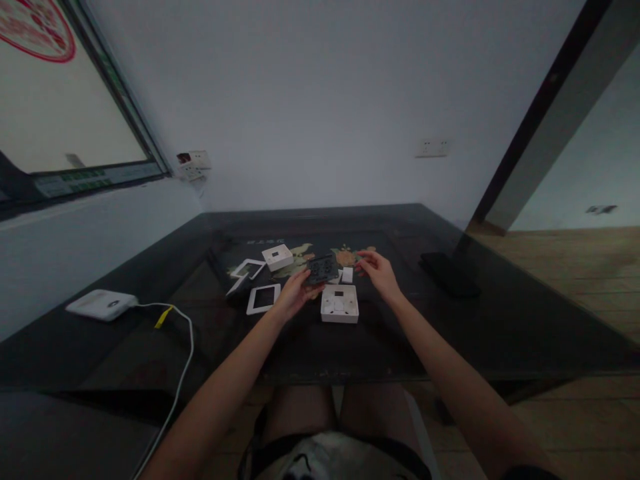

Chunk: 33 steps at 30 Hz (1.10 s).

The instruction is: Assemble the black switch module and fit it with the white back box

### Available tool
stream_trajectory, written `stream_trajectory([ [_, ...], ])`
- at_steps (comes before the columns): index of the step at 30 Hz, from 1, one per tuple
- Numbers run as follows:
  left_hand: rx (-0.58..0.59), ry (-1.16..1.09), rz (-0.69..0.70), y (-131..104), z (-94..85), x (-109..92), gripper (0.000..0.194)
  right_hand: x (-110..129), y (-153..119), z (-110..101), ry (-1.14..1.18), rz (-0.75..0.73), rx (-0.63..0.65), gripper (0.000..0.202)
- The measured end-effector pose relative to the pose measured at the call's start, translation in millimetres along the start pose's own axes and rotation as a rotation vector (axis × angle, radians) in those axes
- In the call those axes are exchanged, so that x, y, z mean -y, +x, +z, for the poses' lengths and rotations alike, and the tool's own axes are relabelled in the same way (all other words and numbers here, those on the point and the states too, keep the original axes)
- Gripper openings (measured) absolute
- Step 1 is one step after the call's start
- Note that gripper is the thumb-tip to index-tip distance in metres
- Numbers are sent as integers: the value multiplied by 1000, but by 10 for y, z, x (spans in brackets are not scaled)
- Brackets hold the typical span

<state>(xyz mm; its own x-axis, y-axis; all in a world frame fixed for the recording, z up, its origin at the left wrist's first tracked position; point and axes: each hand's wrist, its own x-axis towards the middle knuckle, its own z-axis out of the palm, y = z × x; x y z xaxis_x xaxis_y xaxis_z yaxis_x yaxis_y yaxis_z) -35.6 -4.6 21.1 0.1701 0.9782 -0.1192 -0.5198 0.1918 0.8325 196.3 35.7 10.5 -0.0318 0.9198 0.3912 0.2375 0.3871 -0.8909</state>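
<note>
My left hand (294,293) grips a dark grey rectangular module with fittings on its face (323,269), held tilted above the table. My right hand (381,272) is just right of it, thumb and fingertips pinched; anything between them is too small to make out. Below the module sits an open white square mounting box (340,318). Small white pieces (347,275) lie behind this box. A second white box (278,257) rests farther back on the left. Near my left hand are a white frame (251,302) and another white frame (257,263) behind it.
The dark table (400,333) has a printed flower pattern and meets the wall. A white device (103,304) with a cable (190,340) lies at left, the cable running over the front edge. A flat black object (450,275) lies at right.
</note>
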Motion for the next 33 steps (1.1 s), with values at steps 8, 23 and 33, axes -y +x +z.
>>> stream_trajectory([
  [8,-135,-75,-57,-12,26,25,23,-325,126,80,-305,-106,192,40],
  [23,106,103,157,-98,93,102,56,-141,63,8,-5,-75,11,37],
  [33,23,307,304,-42,46,128,77,213,-140,286,517,39,273,45],
])
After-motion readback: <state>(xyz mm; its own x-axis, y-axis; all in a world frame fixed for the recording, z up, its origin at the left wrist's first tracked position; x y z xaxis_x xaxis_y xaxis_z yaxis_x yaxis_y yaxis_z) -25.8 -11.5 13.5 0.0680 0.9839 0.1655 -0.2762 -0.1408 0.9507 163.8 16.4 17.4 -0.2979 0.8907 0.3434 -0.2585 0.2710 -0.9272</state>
